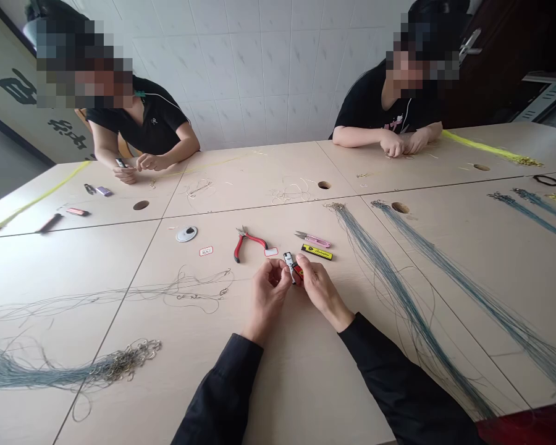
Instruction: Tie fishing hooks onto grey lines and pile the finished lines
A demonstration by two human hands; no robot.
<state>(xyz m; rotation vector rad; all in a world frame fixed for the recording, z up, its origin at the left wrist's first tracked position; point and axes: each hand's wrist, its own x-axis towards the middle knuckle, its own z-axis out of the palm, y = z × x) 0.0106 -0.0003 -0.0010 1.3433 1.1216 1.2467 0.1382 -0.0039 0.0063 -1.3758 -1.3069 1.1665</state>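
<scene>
Between my two hands is a small printed tool, black and white with red beside it (289, 262). My right hand (322, 290) is closed around its red part, thumb on top. My left hand (269, 293) is pinched against its near end; what those fingers hold, if anything, is too small to make out. Just beyond lie red-handled pliers (236, 248) with spread handles. Pink thread snips (313, 239) and a yellow-and-black printed stick (317, 251) lie past my right hand. A small white label (271, 251) touches the pliers' right handle.
Blue-grey line bundles with metal ends lie at right (393, 290) and lower left (32, 369). Loose lines with hooks (199, 296) spread left of my hands. A round disc (186, 233) lies beyond. Two people (143, 127) work across the table, which has round holes (324, 185).
</scene>
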